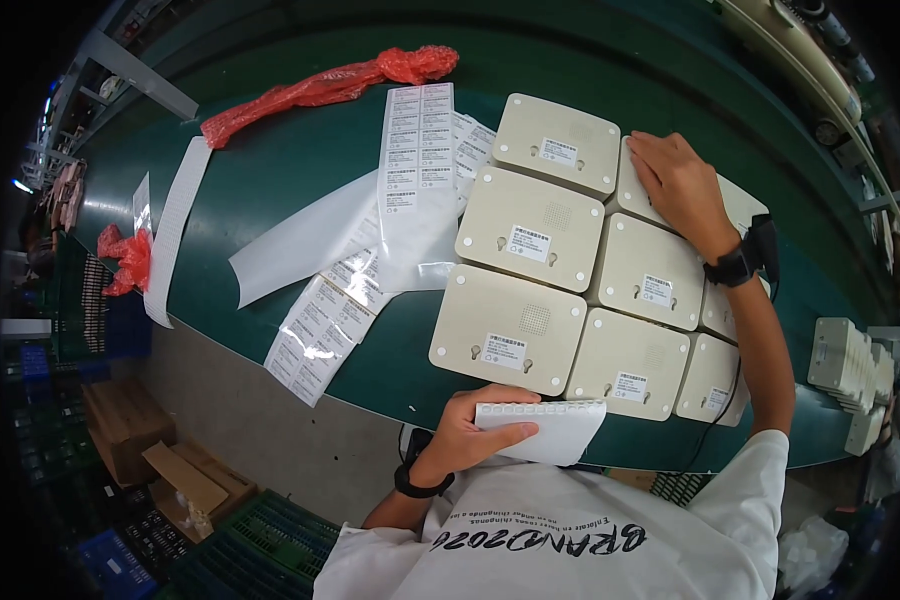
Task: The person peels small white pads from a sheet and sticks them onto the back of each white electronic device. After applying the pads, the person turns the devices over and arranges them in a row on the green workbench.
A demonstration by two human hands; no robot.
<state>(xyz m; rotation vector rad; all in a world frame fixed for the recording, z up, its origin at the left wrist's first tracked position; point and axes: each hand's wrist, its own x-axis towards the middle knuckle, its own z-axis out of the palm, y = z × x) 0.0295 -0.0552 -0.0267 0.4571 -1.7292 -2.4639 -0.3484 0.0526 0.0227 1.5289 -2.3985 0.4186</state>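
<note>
Paper sheet [560, 438], white with a row of pale rounds along its upper edge, sits at 6 o'clock in the grip of the left hand [490, 425], whose thumb lies on top. The right hand [678, 185] is at 2 o'clock, palm down, its bent fingers touching the top of a cream case [632, 200] near that case's 11 o'clock corner; I cannot tell whether they pinch anything. A dark watch [735, 265] is on the right wrist, a dark band [422, 482] on the left.

More cream cases [470, 305] lie flat and close together from 1 to 4 o'clock, in 3 rough columns. The left column holds 3 of them, each with a white label [532, 243] and white rounds near its corners.

At 12 o'clock a printed label sheet [420, 130] overlaps others that run down toward 8 o'clock, with a blank white sheet [300, 240] at 10 o'clock. Red wrap [320, 95] stretches across 11 o'clock, and a smaller red bundle [125, 260] is at 9 o'clock beside a long white strip [177, 230]. All of these are on or along the dark green bench [290, 160]. At 3 o'clock, near the rim, stands a stack of cream parts [850, 370].
</note>
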